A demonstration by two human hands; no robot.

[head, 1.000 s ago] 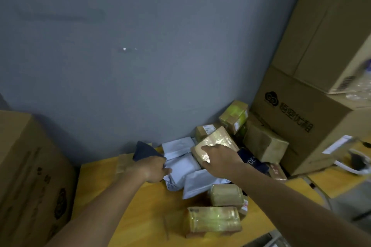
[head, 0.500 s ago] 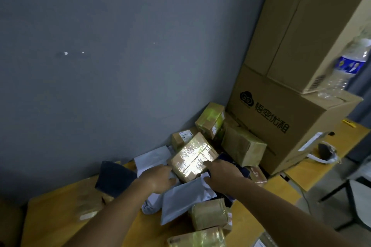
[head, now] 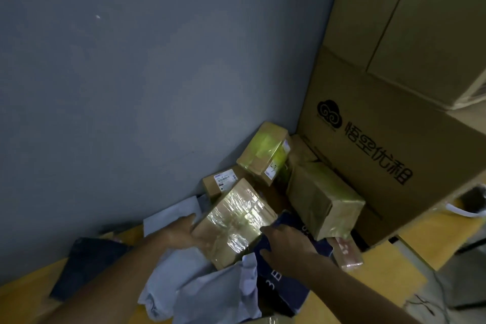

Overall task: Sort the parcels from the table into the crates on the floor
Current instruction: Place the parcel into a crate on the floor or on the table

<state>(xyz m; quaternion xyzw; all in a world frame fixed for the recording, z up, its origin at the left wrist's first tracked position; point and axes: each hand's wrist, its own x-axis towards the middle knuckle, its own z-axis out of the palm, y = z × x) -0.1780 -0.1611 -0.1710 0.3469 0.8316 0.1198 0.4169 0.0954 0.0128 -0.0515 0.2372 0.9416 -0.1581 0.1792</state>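
Note:
A brown box wrapped in shiny clear tape (head: 234,218) lies tilted on the parcel pile on the yellow table (head: 413,242). My left hand (head: 184,231) holds its left side, fingers up along the edge and thumb on the front face. My right hand (head: 286,247) rests on a dark blue bag (head: 284,289), fingertips at the box's lower right edge. Grey plastic mailers (head: 200,289) lie crumpled below the box. Behind it are a small labelled box (head: 218,184), a yellow-taped box (head: 265,152) and a brown paper parcel (head: 323,197). No crates are in view.
A grey wall closes the back. A large printed carton (head: 394,166) with another carton (head: 420,21) on top stands on the right. A small pinkish parcel (head: 347,250), a white envelope (head: 171,216) and a dark flat bag (head: 84,265) also lie on the table.
My left hand left the grey mailers and came to the taped box's left side. My right hand slid off the box top to its lower right edge. The view moved closer and rightward.

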